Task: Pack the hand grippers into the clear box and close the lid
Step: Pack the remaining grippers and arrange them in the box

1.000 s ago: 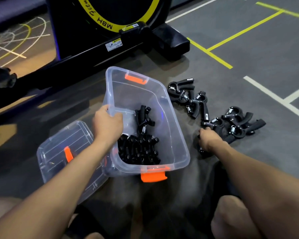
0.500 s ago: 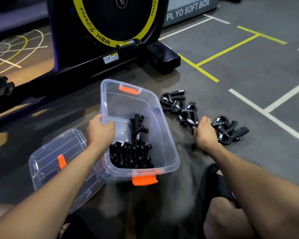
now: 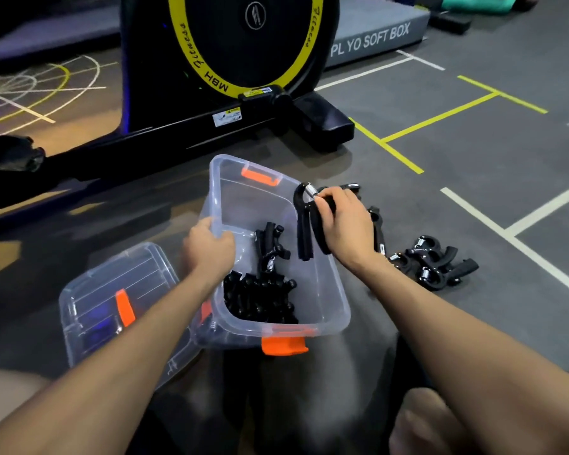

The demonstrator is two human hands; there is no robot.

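Up off the floor comes the right hand (image 3: 340, 228), now clenched around a hand gripper (image 3: 304, 224) over the clear box (image 3: 322, 290), right rim. Left hand (image 3: 209, 247) grips the nine o'clock wall; lid (image 3: 112, 310) off at eight; loose grippers (image 3: 431, 262) at three.

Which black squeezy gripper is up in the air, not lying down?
The hand gripper held by the right hand over the clear box. The others lie in the box or on the floor.

Premises: a gym. Grey rubber floor with yellow and white lines (image 3: 440, 116); black-and-yellow flywheel exercise machine (image 3: 243, 44) at 12 o'clock; grey "PLYO SOFT BOX" foam block (image 3: 375, 37) at 1 o'clock.
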